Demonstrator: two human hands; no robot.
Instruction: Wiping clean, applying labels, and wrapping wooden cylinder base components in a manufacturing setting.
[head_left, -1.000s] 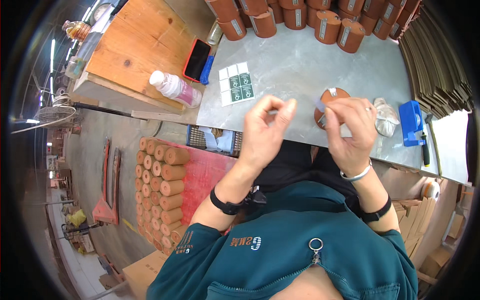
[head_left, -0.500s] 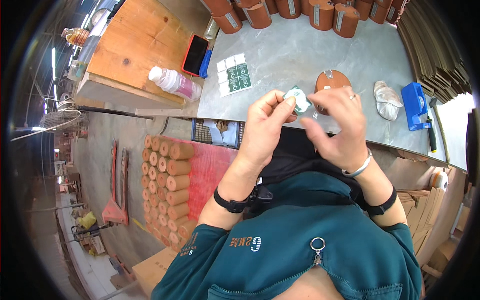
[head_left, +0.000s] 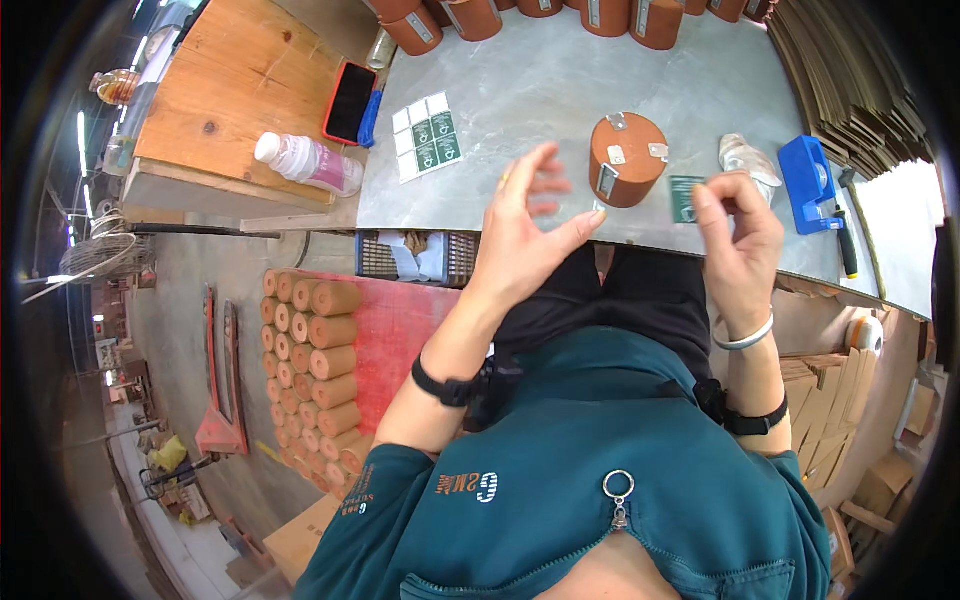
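My right hand pinches a square green label between thumb and fingers, just right of a reddish-brown cylinder. The cylinder stands upright near the front edge of the grey table, with small metal clips on its top and a metal plate on its side. My left hand is spread over the table edge, left of the cylinder, with nothing gripped. Its thumb points toward the cylinder without touching it. Further left on the table lies a sheet of green and white labels.
Several similar cylinders line the back of the table. At right are a crumpled whitish bundle, a blue tape dispenser and stacked cardboard. At left stand a bottle and a phone. A basket sits below.
My hands have moved apart. The label has passed from my left hand to my right, which has moved right, and my left hand has opened. The cylinder now shows fully.
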